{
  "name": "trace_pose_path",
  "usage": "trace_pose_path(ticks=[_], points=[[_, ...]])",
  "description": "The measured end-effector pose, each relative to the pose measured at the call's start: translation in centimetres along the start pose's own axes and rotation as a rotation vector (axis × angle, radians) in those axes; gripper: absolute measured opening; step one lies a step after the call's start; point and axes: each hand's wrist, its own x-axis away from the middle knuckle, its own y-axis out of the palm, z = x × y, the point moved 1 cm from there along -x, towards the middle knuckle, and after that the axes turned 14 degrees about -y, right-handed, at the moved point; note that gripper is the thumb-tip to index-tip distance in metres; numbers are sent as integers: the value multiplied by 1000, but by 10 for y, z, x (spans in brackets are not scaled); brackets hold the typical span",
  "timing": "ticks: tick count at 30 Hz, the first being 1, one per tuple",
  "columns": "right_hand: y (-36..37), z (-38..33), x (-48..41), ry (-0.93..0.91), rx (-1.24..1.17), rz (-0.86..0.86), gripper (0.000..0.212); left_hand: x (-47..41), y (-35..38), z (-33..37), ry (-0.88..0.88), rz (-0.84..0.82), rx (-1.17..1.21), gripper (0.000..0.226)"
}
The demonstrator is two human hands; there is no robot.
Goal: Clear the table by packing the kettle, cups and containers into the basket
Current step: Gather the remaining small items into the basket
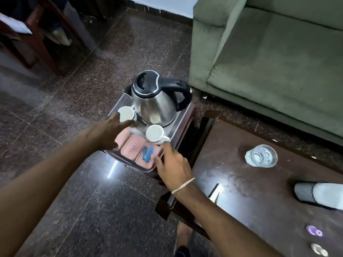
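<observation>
A steel kettle [155, 101] with a black lid and handle stands at the far end of a clear tray-like basket [178, 127] on a small dark stand. Two white cups sit in it, one at the left [126, 113] and one near the right side [155, 133]. Pink lidded containers [132, 148] fill the near end, with a blue item [147, 153] lying on the right one. My left hand [109, 132] hovers over the left containers, fingers spread, beside the left cup. My right hand [174, 164] rests at the basket's near right corner, fingers apart and holding nothing.
A dark wooden table [259, 191] at the right carries an upside-down glass [261, 156], a grey-and-white slipper-like item [319, 193] and two small round things [315, 238]. A green sofa [269, 52] stands behind. Dark chair legs [46, 43] are at the far left.
</observation>
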Motion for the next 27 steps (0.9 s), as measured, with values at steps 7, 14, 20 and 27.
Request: trace_pose_path(ticks=[7, 14, 20, 27], points=[[-47, 99, 128, 314, -3, 135, 23, 53, 7, 135, 249, 183, 357, 31], [-93, 198, 255, 591, 117, 196, 16, 58, 88, 284, 225, -123, 423, 52], [-139, 257, 335, 696, 258, 277, 15, 65, 139, 358, 123, -244, 300, 75], [-172, 307, 372, 849, 464, 116, 29, 67, 162, 388, 77, -167, 251, 56]])
